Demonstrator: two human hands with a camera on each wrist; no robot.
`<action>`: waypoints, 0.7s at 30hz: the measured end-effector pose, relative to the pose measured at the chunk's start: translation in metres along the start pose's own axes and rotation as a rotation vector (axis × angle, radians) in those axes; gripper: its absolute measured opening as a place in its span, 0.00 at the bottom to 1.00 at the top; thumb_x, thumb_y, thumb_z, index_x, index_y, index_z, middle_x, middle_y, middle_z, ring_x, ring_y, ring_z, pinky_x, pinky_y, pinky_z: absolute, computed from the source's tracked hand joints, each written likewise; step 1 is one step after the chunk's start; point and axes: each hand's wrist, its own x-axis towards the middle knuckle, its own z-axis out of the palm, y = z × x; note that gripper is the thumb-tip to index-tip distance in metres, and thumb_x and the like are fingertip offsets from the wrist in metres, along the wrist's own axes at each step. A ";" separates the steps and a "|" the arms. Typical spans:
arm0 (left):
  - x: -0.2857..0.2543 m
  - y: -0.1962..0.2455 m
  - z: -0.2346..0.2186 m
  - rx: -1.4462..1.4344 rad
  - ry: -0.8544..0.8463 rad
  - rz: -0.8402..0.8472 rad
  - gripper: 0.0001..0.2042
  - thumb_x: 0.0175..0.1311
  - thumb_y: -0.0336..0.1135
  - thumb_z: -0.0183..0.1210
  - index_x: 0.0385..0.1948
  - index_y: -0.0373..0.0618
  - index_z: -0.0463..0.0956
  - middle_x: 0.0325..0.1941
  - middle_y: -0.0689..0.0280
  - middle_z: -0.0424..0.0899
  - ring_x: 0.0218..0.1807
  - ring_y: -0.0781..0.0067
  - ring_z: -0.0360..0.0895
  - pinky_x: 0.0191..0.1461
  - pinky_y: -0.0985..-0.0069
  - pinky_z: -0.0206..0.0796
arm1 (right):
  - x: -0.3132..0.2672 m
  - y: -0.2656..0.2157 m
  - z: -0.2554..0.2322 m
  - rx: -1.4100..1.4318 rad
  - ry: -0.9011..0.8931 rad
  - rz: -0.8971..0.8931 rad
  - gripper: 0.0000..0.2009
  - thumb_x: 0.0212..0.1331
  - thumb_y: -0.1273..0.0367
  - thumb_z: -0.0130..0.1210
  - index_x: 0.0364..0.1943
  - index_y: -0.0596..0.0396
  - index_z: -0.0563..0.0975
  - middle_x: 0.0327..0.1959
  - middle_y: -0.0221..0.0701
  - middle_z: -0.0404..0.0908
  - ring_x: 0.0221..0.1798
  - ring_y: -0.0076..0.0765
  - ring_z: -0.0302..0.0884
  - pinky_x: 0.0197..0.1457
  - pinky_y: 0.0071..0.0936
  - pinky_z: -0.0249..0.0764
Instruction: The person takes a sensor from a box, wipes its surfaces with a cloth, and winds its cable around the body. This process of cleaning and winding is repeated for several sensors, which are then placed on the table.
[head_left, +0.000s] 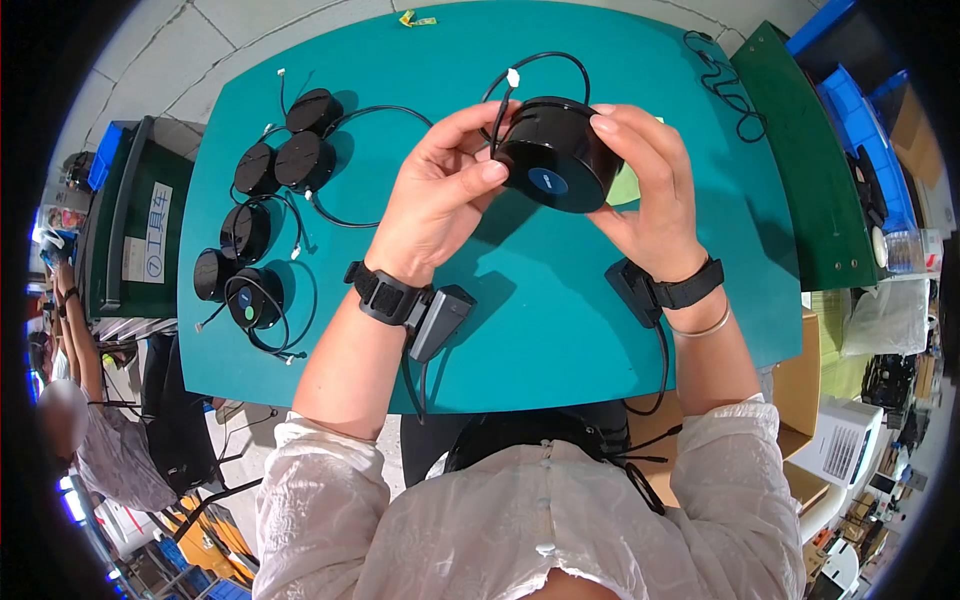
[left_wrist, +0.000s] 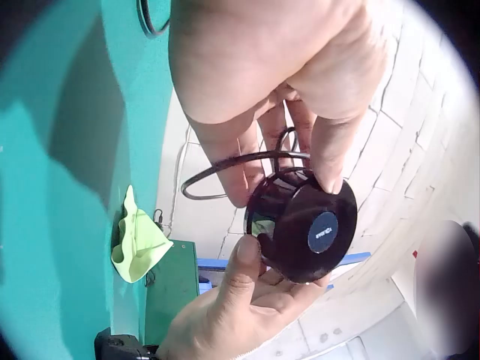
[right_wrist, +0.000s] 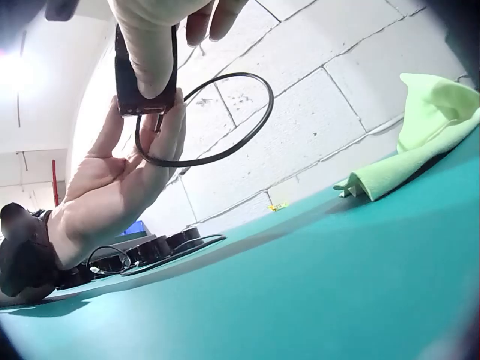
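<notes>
Left grip (head_left: 430,205) pinched nearly closed on 9 o'clock edge of round black thing (head_left: 560,150); right grip (head_left: 655,185) curled around its 3 o'clock side, spread wide. Thing held up over green surface (head_left: 540,340), toward 1 o'clock. Looks light and hard; shiny side may be slippery. Best held by rim; thin cord (right_wrist: 191,163) could be hurt, not to be pulled. Six like things (head_left: 305,160) laid at 9 o'clock. Yellow-green cloth (head_left: 626,188) partly hidden behind right grip. Green panel (head_left: 810,190) seen at 3 o'clock.

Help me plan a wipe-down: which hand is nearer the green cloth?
Right. In the head view, the right hand partly hides the green cloth; the left hand is farther left, across the black device.
</notes>
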 end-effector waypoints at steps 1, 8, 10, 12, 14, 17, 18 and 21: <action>0.000 0.000 -0.002 0.020 0.013 0.033 0.26 0.57 0.28 0.64 0.60 0.47 0.69 0.59 0.63 0.75 0.58 0.68 0.74 0.61 0.66 0.68 | 0.000 0.001 0.000 -0.001 -0.006 0.004 0.43 0.26 0.83 0.68 0.58 0.46 0.70 0.56 0.32 0.72 0.55 0.44 0.73 0.53 0.34 0.75; 0.003 0.004 0.004 0.202 0.084 0.167 0.26 0.54 0.21 0.64 0.58 0.46 0.72 0.56 0.64 0.77 0.57 0.70 0.74 0.61 0.72 0.67 | -0.002 0.001 0.001 0.032 -0.115 0.165 0.38 0.38 0.84 0.59 0.62 0.48 0.67 0.58 0.35 0.72 0.56 0.48 0.72 0.56 0.38 0.74; 0.004 0.004 0.004 0.216 0.104 0.162 0.26 0.54 0.20 0.63 0.57 0.46 0.72 0.56 0.63 0.78 0.57 0.71 0.74 0.61 0.72 0.66 | -0.003 0.003 0.001 0.090 -0.165 0.271 0.34 0.45 0.84 0.50 0.63 0.51 0.66 0.58 0.38 0.72 0.58 0.46 0.72 0.59 0.38 0.72; 0.005 0.004 0.004 0.231 0.121 0.155 0.26 0.53 0.19 0.63 0.57 0.46 0.73 0.55 0.63 0.78 0.57 0.71 0.73 0.62 0.72 0.66 | -0.006 0.006 0.001 0.261 -0.156 0.346 0.32 0.47 0.83 0.48 0.63 0.53 0.66 0.59 0.38 0.72 0.59 0.44 0.72 0.60 0.37 0.71; 0.005 0.007 0.006 0.361 0.131 0.141 0.25 0.53 0.18 0.62 0.56 0.44 0.73 0.54 0.63 0.78 0.57 0.71 0.73 0.62 0.71 0.66 | -0.008 0.009 0.001 0.429 -0.145 0.420 0.30 0.50 0.82 0.46 0.63 0.54 0.67 0.59 0.38 0.72 0.60 0.43 0.72 0.62 0.36 0.70; 0.006 0.010 0.012 0.460 0.143 0.145 0.24 0.53 0.17 0.63 0.55 0.42 0.74 0.54 0.62 0.78 0.56 0.71 0.74 0.61 0.71 0.68 | -0.010 0.011 0.003 0.501 -0.131 0.440 0.25 0.57 0.75 0.51 0.62 0.54 0.68 0.59 0.38 0.72 0.60 0.40 0.72 0.63 0.34 0.68; 0.006 0.010 0.012 0.460 0.142 0.145 0.24 0.53 0.17 0.63 0.55 0.42 0.74 0.54 0.62 0.78 0.56 0.71 0.74 0.61 0.71 0.68 | -0.011 0.011 0.005 0.477 -0.138 0.472 0.24 0.59 0.70 0.53 0.61 0.54 0.69 0.58 0.38 0.73 0.59 0.40 0.73 0.62 0.34 0.69; 0.006 0.010 0.014 0.630 0.091 0.193 0.23 0.52 0.18 0.63 0.53 0.41 0.76 0.52 0.63 0.77 0.56 0.70 0.74 0.60 0.71 0.69 | -0.010 0.014 0.006 0.409 -0.145 0.489 0.23 0.59 0.63 0.58 0.59 0.53 0.71 0.56 0.37 0.75 0.58 0.40 0.74 0.61 0.33 0.69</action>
